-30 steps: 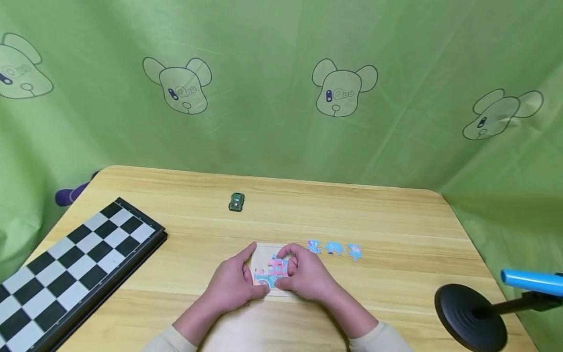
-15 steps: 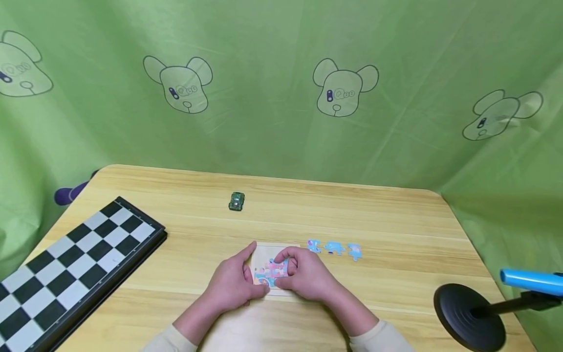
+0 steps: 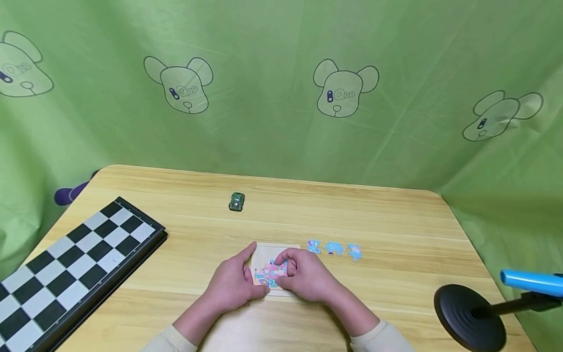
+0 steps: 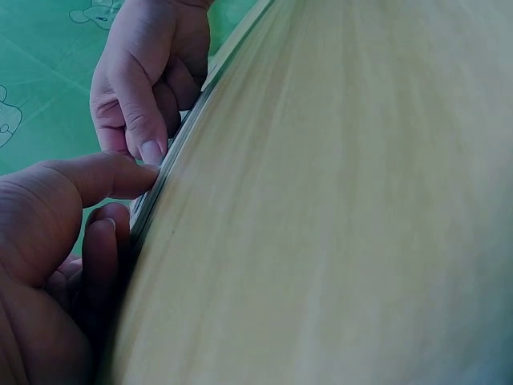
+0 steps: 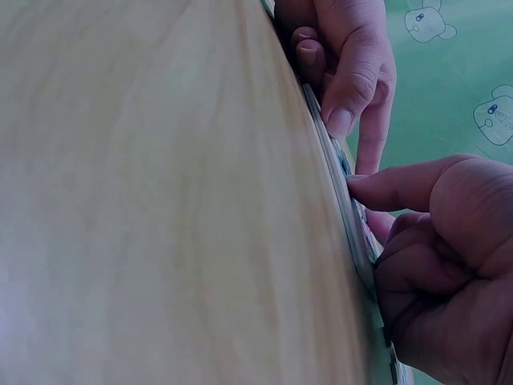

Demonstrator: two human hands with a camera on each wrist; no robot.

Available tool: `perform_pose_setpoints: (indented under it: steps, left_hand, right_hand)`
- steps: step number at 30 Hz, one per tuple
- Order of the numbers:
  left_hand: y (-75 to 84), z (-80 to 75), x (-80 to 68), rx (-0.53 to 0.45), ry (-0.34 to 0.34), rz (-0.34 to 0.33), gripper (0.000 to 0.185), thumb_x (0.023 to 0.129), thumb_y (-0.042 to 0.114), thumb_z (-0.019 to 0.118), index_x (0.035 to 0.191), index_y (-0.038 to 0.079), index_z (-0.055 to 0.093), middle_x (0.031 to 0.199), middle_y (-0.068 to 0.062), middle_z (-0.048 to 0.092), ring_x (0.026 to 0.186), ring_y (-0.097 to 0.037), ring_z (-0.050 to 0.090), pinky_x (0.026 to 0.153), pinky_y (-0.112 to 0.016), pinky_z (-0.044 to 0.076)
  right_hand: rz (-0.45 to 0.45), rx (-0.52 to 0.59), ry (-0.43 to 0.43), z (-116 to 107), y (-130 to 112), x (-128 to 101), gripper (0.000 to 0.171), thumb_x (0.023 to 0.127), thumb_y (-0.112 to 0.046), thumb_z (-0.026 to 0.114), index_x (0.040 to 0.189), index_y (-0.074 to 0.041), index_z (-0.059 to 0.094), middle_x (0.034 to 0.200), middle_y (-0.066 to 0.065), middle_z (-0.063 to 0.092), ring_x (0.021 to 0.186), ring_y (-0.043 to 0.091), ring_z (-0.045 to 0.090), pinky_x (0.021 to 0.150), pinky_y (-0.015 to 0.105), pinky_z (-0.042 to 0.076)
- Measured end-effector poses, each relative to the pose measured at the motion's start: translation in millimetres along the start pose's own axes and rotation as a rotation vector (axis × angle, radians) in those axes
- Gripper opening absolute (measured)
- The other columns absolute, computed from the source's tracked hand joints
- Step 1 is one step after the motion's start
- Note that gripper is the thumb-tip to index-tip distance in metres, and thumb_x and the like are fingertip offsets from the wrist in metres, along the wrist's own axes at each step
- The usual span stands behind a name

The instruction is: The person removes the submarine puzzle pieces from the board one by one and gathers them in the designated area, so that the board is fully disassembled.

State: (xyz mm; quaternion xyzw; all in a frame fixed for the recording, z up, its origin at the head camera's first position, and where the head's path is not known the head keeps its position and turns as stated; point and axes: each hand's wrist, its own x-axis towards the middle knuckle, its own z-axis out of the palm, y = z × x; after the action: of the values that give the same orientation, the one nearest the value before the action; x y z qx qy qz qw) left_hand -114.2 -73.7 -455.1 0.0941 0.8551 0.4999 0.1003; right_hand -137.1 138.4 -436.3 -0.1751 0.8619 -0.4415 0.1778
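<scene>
A shallow wooden puzzle tray (image 3: 266, 251) lies flat on the table, with joined pink and blue jigsaw pieces (image 3: 269, 273) in its lower part. My left hand (image 3: 229, 282) holds the tray's left side, index finger at the top corner and thumb on the near rim. Curled over the tray's right side, my right hand (image 3: 310, 276) pinches a jigsaw piece between thumb and index finger; the hand hides most of this piece. Both wrist views show the thumbs at the tray's near edge, the left thumb (image 4: 120, 175) and the right thumb (image 5: 401, 183).
Three loose blue jigsaw pieces (image 3: 334, 248) lie in a row right of the tray. A small green toy car (image 3: 236, 201) stands farther back. A checkered board (image 3: 79, 264) occupies the table's left, and a black round-based stand (image 3: 468, 318) with a blue tube (image 3: 530, 281) the right.
The pink piece under my right fingers, earlier standing higher, now lies lower and flatter among the others in the tray. My left hand has stayed put.
</scene>
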Motion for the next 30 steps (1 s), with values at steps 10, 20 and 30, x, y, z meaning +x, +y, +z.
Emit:
perform_pose_setpoints:
  steps: [10, 20, 30]
  left_hand:
    - [1.0, 0.1, -0.8, 0.000, -0.011, -0.028, 0.104, 0.067, 0.020, 0.089, 0.153, -0.001, 0.034, 0.061, 0.002, 0.056, 0.048, -0.012, 0.051, 0.044, -0.028, 0.041]
    - [-0.3, 0.8, -1.4, -0.019, -0.011, -0.030, 0.106, 0.068, 0.020, 0.089, 0.154, -0.002, 0.032, 0.061, 0.001, 0.057, 0.047, -0.014, 0.053, 0.044, -0.029, 0.043]
    - [-0.1, 2.0, -1.8, -0.032, -0.015, -0.029, 0.106, 0.068, 0.019, 0.089, 0.154, -0.001, 0.031, 0.062, 0.001, 0.057, 0.045, -0.014, 0.053, 0.044, -0.029, 0.044]
  right_hand:
    - [-0.025, -0.010, 0.034, -8, -5, -9, 0.025, 0.087, -0.012, 0.077, 0.108, -0.007, 0.065, 0.057, -0.006, 0.040, 0.049, 0.007, 0.036, 0.052, 0.025, 0.038]
    - [-0.043, -0.006, 0.105, -36, 9, -30, 0.024, 0.085, -0.010, 0.079, 0.106, -0.012, 0.068, 0.057, -0.009, 0.032, 0.051, 0.005, 0.030, 0.092, 0.035, 0.046]
    - [-0.023, -0.049, 0.171, -60, 27, -52, 0.026, 0.085, -0.009, 0.078, 0.108, -0.012, 0.066, 0.061, -0.007, 0.036, 0.055, 0.006, 0.034, 0.069, 0.028, 0.043]
